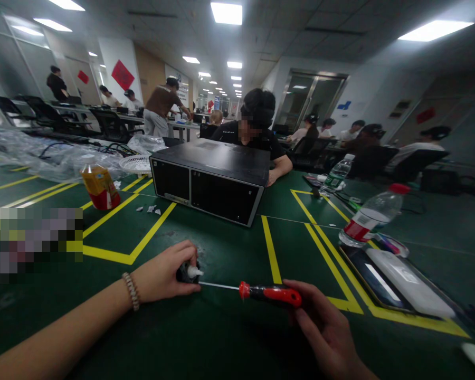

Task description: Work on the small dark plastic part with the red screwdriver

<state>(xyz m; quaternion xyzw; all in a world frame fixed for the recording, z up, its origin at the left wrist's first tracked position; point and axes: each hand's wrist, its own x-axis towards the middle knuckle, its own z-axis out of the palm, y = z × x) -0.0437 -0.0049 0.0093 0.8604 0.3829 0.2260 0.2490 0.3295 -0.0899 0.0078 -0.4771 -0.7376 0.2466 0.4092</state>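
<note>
My left hand (174, 270) is closed around a small black piece with a white pointed tip (193, 272); its exact kind I cannot make out. A screwdriver (267, 293) with a red and black handle lies level between my hands. Its metal shaft ends at the black piece, beside my left thumb. The fingers and thumb of my right hand (326, 322) are on the rear end of the handle. A large black computer case (209, 179) lies on its side beyond my hands, its dark panel facing me.
On the green table (229, 348) with yellow tape lines stand a drink bottle (100, 182), a red-capped water bottle (374, 216) and a greenish bottle (336, 174). Phone-like devices (396, 285) lie right. Plastic wrap (43, 153) and a white basket (136, 164) lie left. A person (257, 126) sits behind the case.
</note>
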